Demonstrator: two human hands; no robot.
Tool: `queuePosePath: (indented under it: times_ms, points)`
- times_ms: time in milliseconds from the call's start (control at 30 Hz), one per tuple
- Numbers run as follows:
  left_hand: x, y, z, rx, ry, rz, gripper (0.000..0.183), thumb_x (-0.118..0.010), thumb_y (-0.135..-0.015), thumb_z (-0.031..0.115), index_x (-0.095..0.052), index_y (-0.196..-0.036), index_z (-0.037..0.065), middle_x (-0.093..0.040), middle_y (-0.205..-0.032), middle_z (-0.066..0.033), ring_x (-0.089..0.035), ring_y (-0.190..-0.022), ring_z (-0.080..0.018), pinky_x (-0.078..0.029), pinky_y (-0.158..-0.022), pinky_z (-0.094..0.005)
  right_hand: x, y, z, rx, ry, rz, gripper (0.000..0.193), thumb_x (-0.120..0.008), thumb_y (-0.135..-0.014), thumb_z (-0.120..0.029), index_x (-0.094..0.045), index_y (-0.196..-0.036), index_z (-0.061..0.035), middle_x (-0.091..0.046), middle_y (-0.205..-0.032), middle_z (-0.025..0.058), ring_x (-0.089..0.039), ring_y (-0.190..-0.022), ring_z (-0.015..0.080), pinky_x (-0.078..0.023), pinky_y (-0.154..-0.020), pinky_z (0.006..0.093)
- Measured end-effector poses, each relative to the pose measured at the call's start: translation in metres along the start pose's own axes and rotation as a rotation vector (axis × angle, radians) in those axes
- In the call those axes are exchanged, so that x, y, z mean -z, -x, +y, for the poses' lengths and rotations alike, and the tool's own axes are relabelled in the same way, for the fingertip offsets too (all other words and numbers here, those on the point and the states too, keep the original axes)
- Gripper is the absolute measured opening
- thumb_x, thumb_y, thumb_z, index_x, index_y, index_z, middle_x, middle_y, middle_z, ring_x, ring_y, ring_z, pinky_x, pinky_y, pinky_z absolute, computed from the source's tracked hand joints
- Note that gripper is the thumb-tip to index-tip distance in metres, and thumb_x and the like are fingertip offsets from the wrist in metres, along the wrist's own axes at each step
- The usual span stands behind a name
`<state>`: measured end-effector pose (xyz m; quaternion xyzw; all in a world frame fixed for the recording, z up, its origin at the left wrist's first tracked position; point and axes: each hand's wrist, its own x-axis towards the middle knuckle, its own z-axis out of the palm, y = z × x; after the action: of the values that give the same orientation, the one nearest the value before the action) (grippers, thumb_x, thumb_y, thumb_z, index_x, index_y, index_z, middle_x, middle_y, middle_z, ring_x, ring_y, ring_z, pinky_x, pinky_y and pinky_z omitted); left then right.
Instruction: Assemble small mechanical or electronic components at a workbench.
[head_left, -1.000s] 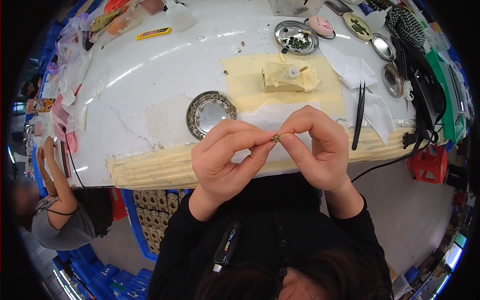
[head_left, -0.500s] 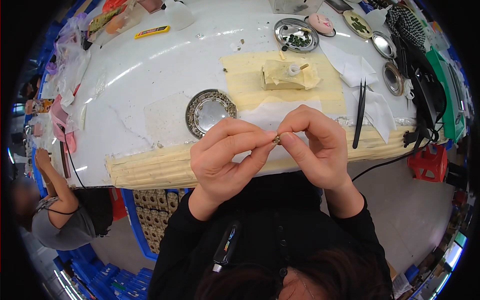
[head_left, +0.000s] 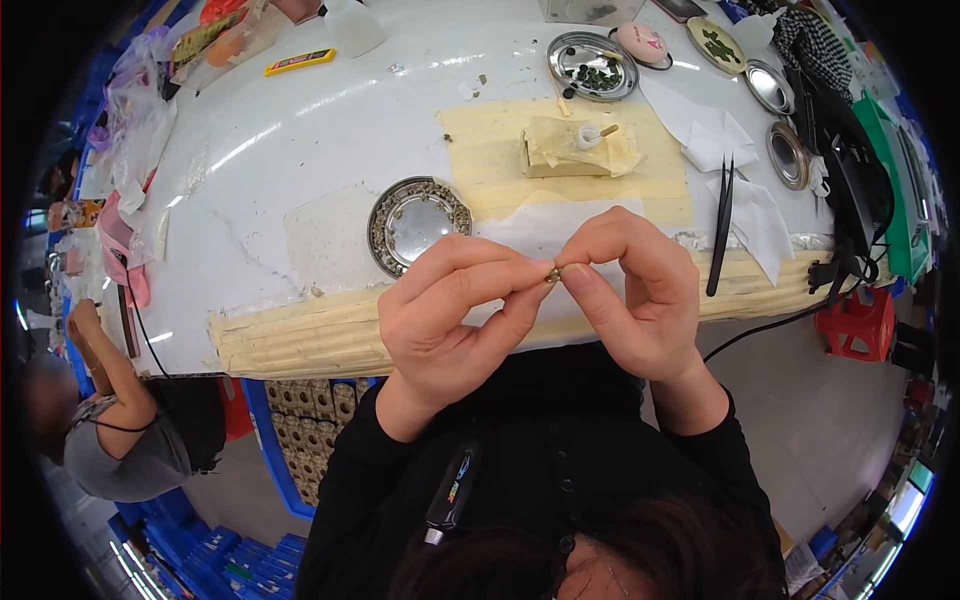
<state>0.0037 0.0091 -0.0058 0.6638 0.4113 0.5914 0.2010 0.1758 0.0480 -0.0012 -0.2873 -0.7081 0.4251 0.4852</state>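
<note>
Grip: left hand (head_left: 450,320) and right hand (head_left: 632,290) pinch one tiny brass-coloured metal part (head_left: 551,274) between thumb and forefinger tips, raised above the table edge for close sight.
Supply: round silver metal tray (head_left: 418,223) just beyond.
Tool: black tweezers (head_left: 719,225) lie untouched on the right.

Your left hand (head_left: 450,320) and right hand (head_left: 635,295) met before the table (head_left: 300,150) edge, a small part (head_left: 551,273) pinched between them, ringed dish (head_left: 418,222) behind your left, tweezers (head_left: 719,230) lying right, taped block (head_left: 575,150) farther back.
</note>
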Motion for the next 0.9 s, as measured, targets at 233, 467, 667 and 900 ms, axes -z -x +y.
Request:
queuePosePath:
  times_ms: [233, 467, 667, 900]
  points:
    - [0.0, -0.003, 0.003, 0.005, -0.031, -0.029, 0.021, -0.07, -0.072, -0.013, -0.068, -0.091, -0.004, -0.065, -0.085, -0.0115, -0.06, -0.074, -0.0159, -0.046, -0.063, -0.0248, 0.022, -0.017, -0.002, 0.114, 0.312, 0.223, 0.007, -0.067, -0.082, 0.002, -0.067, -0.089, 0.0008, -0.064, -0.08, 0.0079, -0.059, -0.07, 0.0137, -0.047, -0.063, 0.025]
    - [-0.004, -0.001, -0.003, 0.019, -0.023, 0.04, 0.021, -0.07, -0.073, -0.014, -0.069, -0.091, -0.004, -0.064, -0.085, -0.0115, -0.061, -0.072, -0.016, -0.049, -0.062, -0.0245, 0.031, -0.043, 0.012, 0.159, 0.719, 0.277, 0.01, -0.071, -0.079, -0.005, -0.069, -0.089, -0.0038, -0.06, -0.075, 0.0062, -0.058, -0.068, 0.0195, -0.046, -0.06, 0.0298]
    - [-0.005, 0.0, -0.002, 0.03, -0.029, 0.073, 0.022, -0.072, -0.071, -0.013, -0.07, -0.091, -0.003, -0.065, -0.084, -0.0109, -0.063, -0.071, -0.0167, -0.05, -0.061, -0.0249, 0.03, -0.047, 0.015, 0.185, 0.721, 0.225, 0.01, -0.072, -0.079, -0.004, -0.069, -0.088, -0.0027, -0.061, -0.076, 0.006, -0.058, -0.068, 0.0186, -0.046, -0.062, 0.0283]
    - [-0.003, 0.001, -0.004, 0.011, -0.028, 0.037, 0.021, -0.069, -0.073, -0.015, -0.068, -0.093, -0.006, -0.064, -0.087, -0.0123, -0.06, -0.075, -0.0163, -0.048, -0.065, -0.0245, 0.023, -0.035, -0.011, 0.26, 0.573, 0.372, 0.009, -0.073, -0.079, -0.001, -0.068, -0.086, -0.0013, -0.062, -0.078, 0.0063, -0.058, -0.07, 0.0152, -0.046, -0.063, 0.0255]
